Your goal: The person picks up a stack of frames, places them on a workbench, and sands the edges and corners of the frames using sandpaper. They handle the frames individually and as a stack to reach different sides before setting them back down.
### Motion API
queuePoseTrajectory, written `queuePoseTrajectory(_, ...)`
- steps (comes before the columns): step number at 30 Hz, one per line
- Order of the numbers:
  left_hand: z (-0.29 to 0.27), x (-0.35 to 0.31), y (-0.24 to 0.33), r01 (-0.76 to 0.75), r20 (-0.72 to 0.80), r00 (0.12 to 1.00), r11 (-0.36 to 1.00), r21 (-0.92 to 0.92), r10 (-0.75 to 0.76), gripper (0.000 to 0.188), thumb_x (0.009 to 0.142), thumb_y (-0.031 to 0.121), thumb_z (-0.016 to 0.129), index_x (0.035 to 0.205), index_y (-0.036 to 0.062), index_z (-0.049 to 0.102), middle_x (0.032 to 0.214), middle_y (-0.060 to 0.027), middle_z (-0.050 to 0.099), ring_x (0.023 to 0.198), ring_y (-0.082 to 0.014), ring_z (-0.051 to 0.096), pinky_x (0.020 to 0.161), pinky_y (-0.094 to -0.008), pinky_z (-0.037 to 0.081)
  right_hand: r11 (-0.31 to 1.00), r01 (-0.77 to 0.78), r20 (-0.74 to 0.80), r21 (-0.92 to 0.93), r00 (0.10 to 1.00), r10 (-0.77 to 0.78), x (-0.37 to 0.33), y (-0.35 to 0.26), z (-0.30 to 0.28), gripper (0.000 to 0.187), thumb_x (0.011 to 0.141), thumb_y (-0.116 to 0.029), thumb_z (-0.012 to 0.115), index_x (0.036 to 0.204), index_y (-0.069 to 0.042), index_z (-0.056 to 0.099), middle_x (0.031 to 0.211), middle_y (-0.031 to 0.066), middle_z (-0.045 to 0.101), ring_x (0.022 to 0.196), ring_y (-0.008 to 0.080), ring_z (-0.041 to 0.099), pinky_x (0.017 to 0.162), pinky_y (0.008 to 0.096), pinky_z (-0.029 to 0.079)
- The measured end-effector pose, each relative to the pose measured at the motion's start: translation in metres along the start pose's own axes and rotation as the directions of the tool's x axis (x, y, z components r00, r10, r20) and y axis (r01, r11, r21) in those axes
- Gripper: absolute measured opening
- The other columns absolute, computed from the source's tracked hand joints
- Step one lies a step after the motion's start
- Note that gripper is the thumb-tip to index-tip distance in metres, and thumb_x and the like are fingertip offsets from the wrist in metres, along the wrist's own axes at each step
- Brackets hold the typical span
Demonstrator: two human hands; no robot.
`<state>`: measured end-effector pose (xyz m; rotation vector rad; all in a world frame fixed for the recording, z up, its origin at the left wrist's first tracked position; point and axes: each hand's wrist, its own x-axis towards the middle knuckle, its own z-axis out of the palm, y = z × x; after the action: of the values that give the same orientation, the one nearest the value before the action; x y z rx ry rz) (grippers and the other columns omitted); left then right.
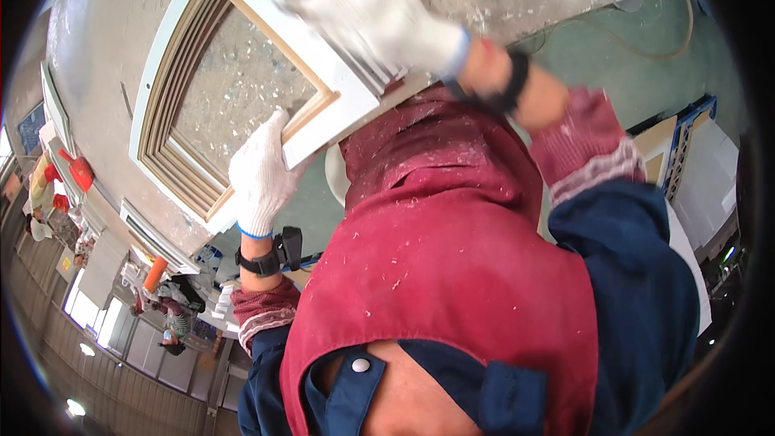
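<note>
Our gloves (260, 169) are matt knitted cloth, our apron (452, 282) dull cloth; the frame (319, 56) looks smoothly painted, its inner edge like bare wood, the bench (93, 73) rough and stained.

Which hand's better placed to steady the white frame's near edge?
Probably the left hand: it's on the white frame there. The right hand is blurred, so what it touches is unclear.
</note>
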<state>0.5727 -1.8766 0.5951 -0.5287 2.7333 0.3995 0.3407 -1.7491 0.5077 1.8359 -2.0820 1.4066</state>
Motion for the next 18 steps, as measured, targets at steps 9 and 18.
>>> queuePoseTrajectory(9, -0.005, -0.001, 0.003, 0.008, 0.048, 0.999, 1.0, 0.003, -0.008, 0.06, 0.071, 0.029, 0.084, 0.122, 0.0112, 0.058, 0.1, -0.0134, 0.069, 0.095, -0.0347, 0.068, 0.081, -0.0409, 0.054, 0.981, -0.191, 0.055, 0.011, 0.98, 0.19, 0.045, 0.038, 0.026, 0.033, 0.102, -0.039, 0.048, 0.105, -0.008, 0.06, 0.089, 0.0165, 0.071, 0.077, 0.0367, 0.071, 0.065, 0.0458, 0.057)
queuePoseTrajectory(18, -0.01, 0.001, 0.009, 0.04, 0.058, 0.998, 0.999, -0.012, -0.039, 0.063, 0.074, 0.037, 0.082, 0.125, 0.01, 0.058, 0.106, -0.0147, 0.069, 0.101, -0.0347, 0.067, 0.085, -0.0413, 0.053, 0.98, -0.197, 0.112, 0.013, 0.975, 0.194, -0.067, -0.056, -0.05, 0.019, 0.098, -0.028, 0.058, 0.107, -0.011, 0.059, 0.069, 0.0145, 0.064, 0.058, 0.0302, 0.066, 0.05, 0.0414, 0.054)
